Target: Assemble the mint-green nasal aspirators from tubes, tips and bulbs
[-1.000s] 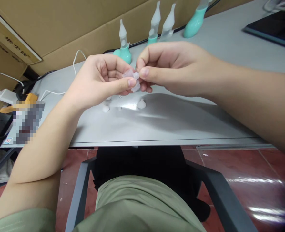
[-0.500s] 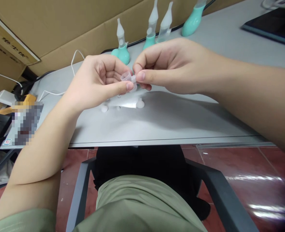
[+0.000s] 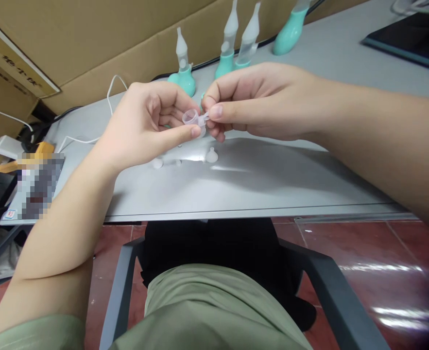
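Note:
My left hand [image 3: 152, 121] pinches a small clear plastic cup-shaped part [image 3: 190, 116] between thumb and fingers, its round open end facing up toward me. Against the side of this part, the thumb and forefinger of my right hand [image 3: 236, 104] grip a small translucent piece [image 3: 206, 116]. Whether that piece is joined to the cup or loose, I cannot tell. Below the hands, a small white cone-shaped tip [image 3: 212, 155] stands on the grey table [image 3: 199, 192]. A round white piece [image 3: 158, 164] and a tinier one [image 3: 178, 163] lie to its left.
Along the back stand teal-bulbed nasal aspirators with white tips: one at left [image 3: 186, 80], two in the middle [image 3: 226, 63], and one at right [image 3: 290, 31]. A dark flat device [image 3: 411, 41] lies far right. White cables [image 3: 79, 141] and a charger [image 3: 8, 147] are at left.
My right hand has shifted slightly right and down, showing more of the small translucent piece at its fingertips. The cup-shaped part has turned a little in my left hand.

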The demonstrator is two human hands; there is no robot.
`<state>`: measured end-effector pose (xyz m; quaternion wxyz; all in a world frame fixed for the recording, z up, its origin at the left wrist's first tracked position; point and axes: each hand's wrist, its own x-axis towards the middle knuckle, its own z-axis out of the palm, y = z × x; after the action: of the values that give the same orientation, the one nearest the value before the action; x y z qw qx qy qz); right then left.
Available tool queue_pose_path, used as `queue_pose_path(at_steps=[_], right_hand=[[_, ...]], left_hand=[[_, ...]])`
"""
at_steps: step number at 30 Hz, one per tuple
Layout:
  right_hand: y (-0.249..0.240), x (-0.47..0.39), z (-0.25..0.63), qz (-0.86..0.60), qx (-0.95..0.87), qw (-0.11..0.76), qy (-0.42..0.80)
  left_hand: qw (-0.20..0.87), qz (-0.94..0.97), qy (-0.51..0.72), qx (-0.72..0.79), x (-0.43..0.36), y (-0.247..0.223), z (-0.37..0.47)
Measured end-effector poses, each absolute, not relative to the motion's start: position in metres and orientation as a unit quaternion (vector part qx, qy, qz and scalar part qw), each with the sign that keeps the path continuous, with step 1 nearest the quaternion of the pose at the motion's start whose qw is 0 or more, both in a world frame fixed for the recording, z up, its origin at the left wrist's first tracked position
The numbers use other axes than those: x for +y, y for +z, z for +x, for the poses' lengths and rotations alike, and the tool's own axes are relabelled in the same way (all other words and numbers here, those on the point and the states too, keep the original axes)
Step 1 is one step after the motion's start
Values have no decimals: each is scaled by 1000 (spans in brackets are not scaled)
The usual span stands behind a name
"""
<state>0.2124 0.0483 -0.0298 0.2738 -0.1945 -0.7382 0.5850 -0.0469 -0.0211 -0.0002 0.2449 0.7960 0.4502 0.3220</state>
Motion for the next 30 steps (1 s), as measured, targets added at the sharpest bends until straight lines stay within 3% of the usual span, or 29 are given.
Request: queue_pose_path(at_steps=[5, 8, 12, 18, 30], right_hand=[[-24, 45, 210, -219, -695, 343, 593], [-18, 47, 220, -241, -742, 367, 507], [-14, 53, 236, -259, -847, 316, 340], [-29, 70, 238, -257, -909, 202, 259], [-36, 80, 231, -240, -926, 212, 201]], left_hand=[[236, 810, 309, 439, -22, 3, -45], [224, 818, 302, 435, -20, 2, -46], [196, 820, 304, 444, -22, 1, -43], [140, 835, 254, 468, -19, 5, -28], [12, 857, 112, 502, -9, 6, -13]])
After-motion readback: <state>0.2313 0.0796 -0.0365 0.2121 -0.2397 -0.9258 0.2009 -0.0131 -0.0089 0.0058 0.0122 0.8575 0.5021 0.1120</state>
